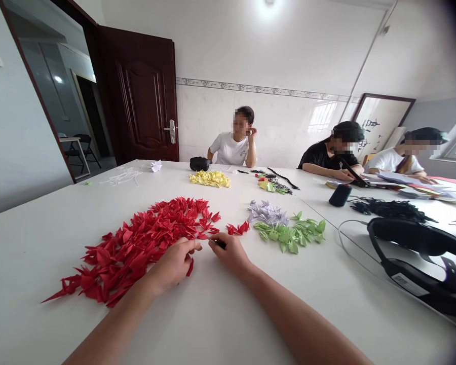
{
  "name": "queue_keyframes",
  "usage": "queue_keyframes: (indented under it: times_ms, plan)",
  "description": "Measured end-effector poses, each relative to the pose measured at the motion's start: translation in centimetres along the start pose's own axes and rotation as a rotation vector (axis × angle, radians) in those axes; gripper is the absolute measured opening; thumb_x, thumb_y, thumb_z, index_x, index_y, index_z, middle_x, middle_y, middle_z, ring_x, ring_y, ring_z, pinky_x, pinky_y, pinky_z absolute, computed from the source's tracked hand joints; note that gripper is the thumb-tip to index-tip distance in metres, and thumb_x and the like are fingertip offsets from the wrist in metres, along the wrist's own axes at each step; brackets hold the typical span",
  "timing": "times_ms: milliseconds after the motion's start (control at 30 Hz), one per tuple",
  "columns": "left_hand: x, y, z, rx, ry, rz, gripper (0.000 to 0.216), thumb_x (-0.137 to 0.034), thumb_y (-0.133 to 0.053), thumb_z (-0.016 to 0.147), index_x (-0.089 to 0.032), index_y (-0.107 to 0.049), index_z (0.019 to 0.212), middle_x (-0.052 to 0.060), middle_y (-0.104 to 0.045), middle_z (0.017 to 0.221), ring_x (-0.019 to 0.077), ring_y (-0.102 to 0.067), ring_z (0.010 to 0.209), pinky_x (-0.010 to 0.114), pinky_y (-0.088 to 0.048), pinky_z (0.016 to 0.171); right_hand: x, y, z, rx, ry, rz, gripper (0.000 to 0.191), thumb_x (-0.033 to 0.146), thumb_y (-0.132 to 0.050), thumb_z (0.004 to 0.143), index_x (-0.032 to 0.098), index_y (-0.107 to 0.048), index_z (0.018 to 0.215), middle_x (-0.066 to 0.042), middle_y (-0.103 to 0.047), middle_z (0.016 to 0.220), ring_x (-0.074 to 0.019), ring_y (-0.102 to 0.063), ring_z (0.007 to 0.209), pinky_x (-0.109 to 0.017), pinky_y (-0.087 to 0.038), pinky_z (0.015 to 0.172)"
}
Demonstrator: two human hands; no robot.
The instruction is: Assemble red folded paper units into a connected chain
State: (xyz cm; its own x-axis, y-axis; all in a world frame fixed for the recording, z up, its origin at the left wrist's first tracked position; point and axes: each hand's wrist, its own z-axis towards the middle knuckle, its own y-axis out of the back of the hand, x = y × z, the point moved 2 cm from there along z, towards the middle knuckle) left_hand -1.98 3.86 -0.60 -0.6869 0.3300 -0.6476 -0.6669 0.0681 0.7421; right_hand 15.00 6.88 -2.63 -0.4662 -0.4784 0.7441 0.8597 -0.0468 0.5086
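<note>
A large heap of red folded paper pieces (pixel 137 243) covers the white table (pixel 220 314) in front of me. My left hand (pixel 175 263) rests at the heap's right edge, fingers pinched on a red paper piece (pixel 202 235). My right hand (pixel 231 252) is closed beside it, gripping a thin dark stick-like object (pixel 218 243) that points toward the left hand. A few more red pieces (pixel 238 228) lie just beyond my right hand.
Piles of pale purple (pixel 266 212), green (pixel 293 233) and yellow (pixel 210 178) folded pieces lie farther out. A black headset with cable (pixel 421 253) sits at right. Three people sit along the far and right sides. A dark door (pixel 144 96) stands open at back left.
</note>
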Motion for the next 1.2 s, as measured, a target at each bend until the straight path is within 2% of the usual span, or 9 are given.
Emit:
queue_keyframes:
  times_ms: [167,333,467,600,733,867,967,1067,1200]
  plan:
    - [-0.3,0.4,0.5,-0.159,-0.042,-0.049,0.027,-0.021,-0.043,0.071,-0.021,-0.061,0.091,0.005,-0.060,0.094,0.0187,-0.058,0.087,0.031,-0.046,0.081,1.8,-1.1,-0.5,0.059,-0.077,0.055,0.022,0.025,-0.048,0.076,0.018,-0.067,0.083,0.000,-0.064,0.072,-0.0118,-0.053,0.064,-0.022,-0.040,0.059]
    - [-0.5,0.6,0.6,-0.234,0.010,-0.090,0.026,-0.019,-0.042,0.072,-0.020,-0.055,0.094,0.002,-0.056,0.078,0.0162,-0.056,0.075,0.030,-0.047,0.072,2.3,-1.8,-0.9,0.077,-0.149,0.172,0.030,0.024,-0.052,0.072,0.020,-0.064,0.099,-0.002,-0.065,0.085,-0.0154,-0.057,0.077,-0.027,-0.043,0.070]
    - [-0.5,0.2,0.6,-0.232,0.012,-0.243,0.021,-0.022,-0.044,0.072,-0.021,-0.053,0.092,-0.001,-0.051,0.070,0.0134,-0.054,0.066,0.027,-0.047,0.064,2.4,-1.8,-1.0,0.130,-0.176,0.243,0.032,0.024,-0.054,0.071,0.019,-0.063,0.102,-0.003,-0.066,0.080,-0.0152,-0.058,0.071,-0.027,-0.044,0.066]
    - [-0.4,-0.2,0.6,-0.211,0.030,-0.323,0.021,-0.022,-0.046,0.071,-0.021,-0.054,0.091,-0.002,-0.052,0.070,0.0129,-0.055,0.063,0.027,-0.047,0.063,2.5,-1.8,-1.0,0.194,-0.143,0.314,0.026,0.018,-0.051,0.071,0.017,-0.065,0.093,-0.001,-0.064,0.071,-0.0116,-0.053,0.062,-0.023,-0.041,0.059]
    - [-0.5,-0.4,0.6,-0.219,0.014,-0.321,0.021,-0.021,-0.046,0.072,-0.020,-0.056,0.090,0.001,-0.058,0.078,0.0141,-0.057,0.071,0.029,-0.048,0.069,2.2,-1.8,-0.9,0.133,-0.199,0.350,0.031,0.020,-0.054,0.069,0.015,-0.060,0.099,0.003,-0.055,0.060,-0.0089,-0.045,0.054,-0.020,-0.036,0.051]
    - [-0.7,-0.4,0.6,-0.244,0.051,-0.344,0.026,-0.028,-0.055,0.070,-0.019,-0.057,0.095,0.005,-0.061,0.095,0.0176,-0.058,0.087,0.032,-0.047,0.077,1.8,-1.8,-0.8,0.089,-0.240,0.479,0.037,0.025,-0.056,0.071,0.015,-0.053,0.106,0.003,-0.054,0.062,-0.0076,-0.043,0.050,-0.020,-0.035,0.048]
    - [-0.8,-0.5,0.6,-0.200,0.056,-0.409,0.028,-0.031,-0.061,0.067,-0.019,-0.058,0.092,0.005,-0.065,0.091,0.0185,-0.060,0.085,0.032,-0.048,0.076,1.6,-1.8,-0.6,0.044,-0.274,0.549,0.040,0.031,-0.058,0.071,0.015,-0.050,0.107,0.003,-0.054,0.065,-0.0075,-0.043,0.050,-0.021,-0.037,0.048]
    - [-0.7,-0.7,0.7,-0.137,0.044,-0.497,0.024,-0.032,-0.059,0.070,-0.018,-0.057,0.090,0.003,-0.066,0.079,0.0173,-0.062,0.076,0.031,-0.048,0.072,1.6,-1.9,-0.5,0.042,-0.268,0.572,0.038,0.036,-0.059,0.071,0.015,-0.052,0.102,0.003,-0.053,0.065,-0.0073,-0.043,0.050,-0.020,-0.038,0.047]
    - [-0.4,-0.6,0.8,-0.165,0.027,-0.522,0.026,-0.030,-0.056,0.072,-0.018,-0.053,0.094,0.002,-0.063,0.075,0.0150,-0.060,0.073,0.030,-0.048,0.071,1.7,-1.9,-0.5,0.041,-0.236,0.571,0.036,0.039,-0.060,0.071,0.017,-0.054,0.099,0.001,-0.054,0.070,-0.0076,-0.044,0.053,-0.020,-0.039,0.047]
